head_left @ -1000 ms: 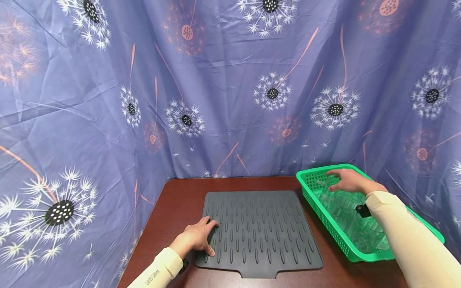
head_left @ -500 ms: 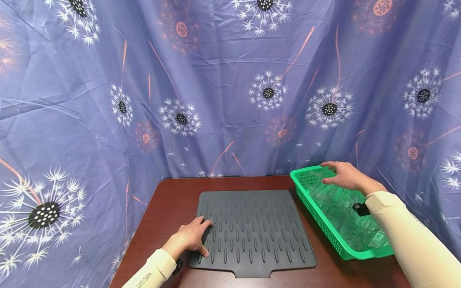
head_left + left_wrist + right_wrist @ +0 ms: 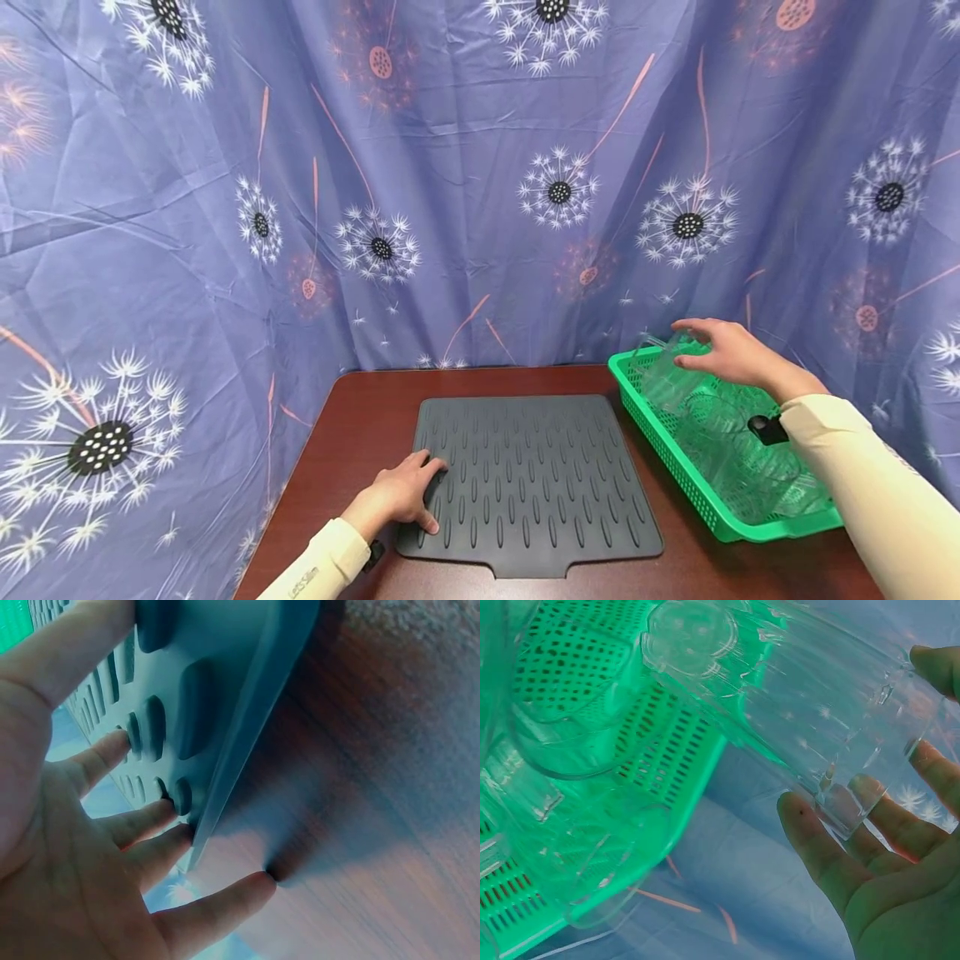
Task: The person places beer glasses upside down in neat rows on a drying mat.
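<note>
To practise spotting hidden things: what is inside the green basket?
Several clear vessels, too overlapped to count, lie in the green basket. In the head view, the right hand and cream sleeve cover part of it, hiding anything there.

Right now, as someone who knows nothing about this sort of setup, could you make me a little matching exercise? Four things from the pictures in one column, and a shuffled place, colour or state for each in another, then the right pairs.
Column one
1. Left hand
2. Right hand
3. Basket
4. Mat

Column two
A. Dark grey, with raised oval ridges
B. Holding a clear glass
C. Resting at the mat's left edge
D. Green, with other clear glassware inside

Right pairs
1-C
2-B
3-D
4-A
</note>
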Available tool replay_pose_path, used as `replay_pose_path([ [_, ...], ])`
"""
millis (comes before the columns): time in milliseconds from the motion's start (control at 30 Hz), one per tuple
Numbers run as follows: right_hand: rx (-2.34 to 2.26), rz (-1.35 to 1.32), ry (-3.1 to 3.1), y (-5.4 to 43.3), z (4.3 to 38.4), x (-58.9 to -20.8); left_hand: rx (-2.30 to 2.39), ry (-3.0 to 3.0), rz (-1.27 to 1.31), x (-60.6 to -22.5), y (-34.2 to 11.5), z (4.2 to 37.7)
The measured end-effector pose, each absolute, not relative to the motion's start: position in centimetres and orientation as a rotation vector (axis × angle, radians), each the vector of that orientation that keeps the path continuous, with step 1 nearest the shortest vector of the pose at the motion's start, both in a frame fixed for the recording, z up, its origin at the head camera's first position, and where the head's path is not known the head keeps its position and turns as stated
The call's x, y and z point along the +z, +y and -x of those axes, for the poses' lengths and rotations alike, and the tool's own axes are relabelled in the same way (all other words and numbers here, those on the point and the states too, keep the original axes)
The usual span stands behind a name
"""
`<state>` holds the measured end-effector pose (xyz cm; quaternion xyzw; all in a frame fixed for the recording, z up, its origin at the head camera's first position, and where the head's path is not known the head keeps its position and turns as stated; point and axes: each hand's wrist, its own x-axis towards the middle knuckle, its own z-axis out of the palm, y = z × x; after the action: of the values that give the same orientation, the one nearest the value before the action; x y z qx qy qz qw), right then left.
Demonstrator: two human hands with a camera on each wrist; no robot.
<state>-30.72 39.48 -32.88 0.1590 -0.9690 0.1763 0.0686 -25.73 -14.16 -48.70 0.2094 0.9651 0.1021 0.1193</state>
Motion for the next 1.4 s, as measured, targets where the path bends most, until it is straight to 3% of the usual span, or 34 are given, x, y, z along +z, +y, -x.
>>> replay_pose_path([
  [533, 0.566, -0.498, -2.840, 37.6, 29.5, -30.7, 0.316, 2.847, -0.593, -48.8, -13.7, 25.9],
  [1400, 0.731, -0.595, -2.695, 32.3, 28.0, -33.9, 0.286, 2.816, -0.582, -48.9, -14.8, 26.3],
])
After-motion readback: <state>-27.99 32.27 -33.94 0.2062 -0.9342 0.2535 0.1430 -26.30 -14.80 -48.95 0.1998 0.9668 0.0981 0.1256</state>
